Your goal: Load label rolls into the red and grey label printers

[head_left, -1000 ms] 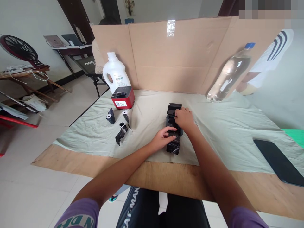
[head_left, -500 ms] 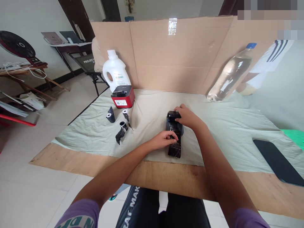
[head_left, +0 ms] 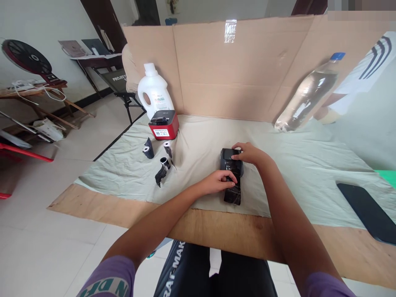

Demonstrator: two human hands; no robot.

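A small black device [head_left: 232, 154] lies on the pale cloth in front of me, with a black strip [head_left: 232, 195] running from it towards the table's front edge. My left hand [head_left: 221, 181] has its fingers curled together on the strip, pinching it near the device. At the far right corner of the device, my right hand [head_left: 247, 153] rests with thumb and fingers apart, touching its top end.
To the left lie small rolls with black strips [head_left: 148, 152]. Behind them stand a red and black box [head_left: 163, 125] and a white jug [head_left: 156, 93]. A water bottle [head_left: 312, 93] leans against the cardboard [head_left: 229, 74]. A black phone [head_left: 368, 212] lies at right.
The top part of the device, raised before, now lies flatter. My right hand has lowered with it and its fingers are more spread. The view has shifted slightly.
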